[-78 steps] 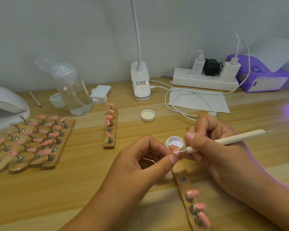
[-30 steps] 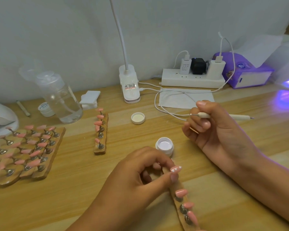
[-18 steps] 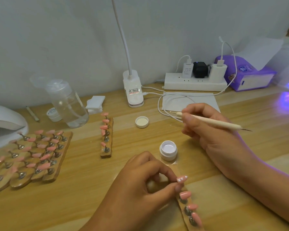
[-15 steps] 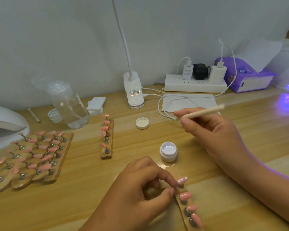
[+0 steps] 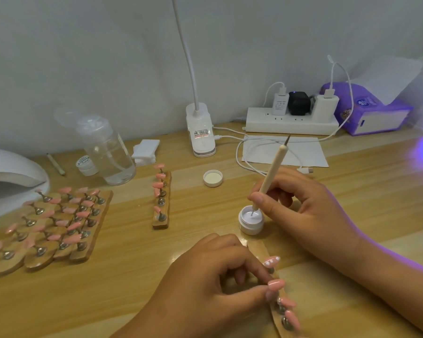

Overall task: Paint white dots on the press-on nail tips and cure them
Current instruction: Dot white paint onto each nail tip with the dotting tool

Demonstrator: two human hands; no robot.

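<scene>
Legible writing: none. The sticker on the lamp base [image 5: 200, 132], the script on the small jar lid [image 5: 83, 162], the charger print [image 5: 280, 103] and the purple tissue pack logo [image 5: 366, 111] are all too blurred to read. Right hand [image 5: 303, 203] grips the dotting tool [image 5: 271, 176] between thumb and curled fingers, lower tip dipped in the open white paint pot [image 5: 251, 219]. Left hand [image 5: 217, 284], fingers curled, holds the wooden strip [image 5: 259, 247]; the dotted nail tip [image 5: 272, 261] stands on the strip just past its fingertips, with a plain pink tip [image 5: 276, 284] beside the thumb.
</scene>
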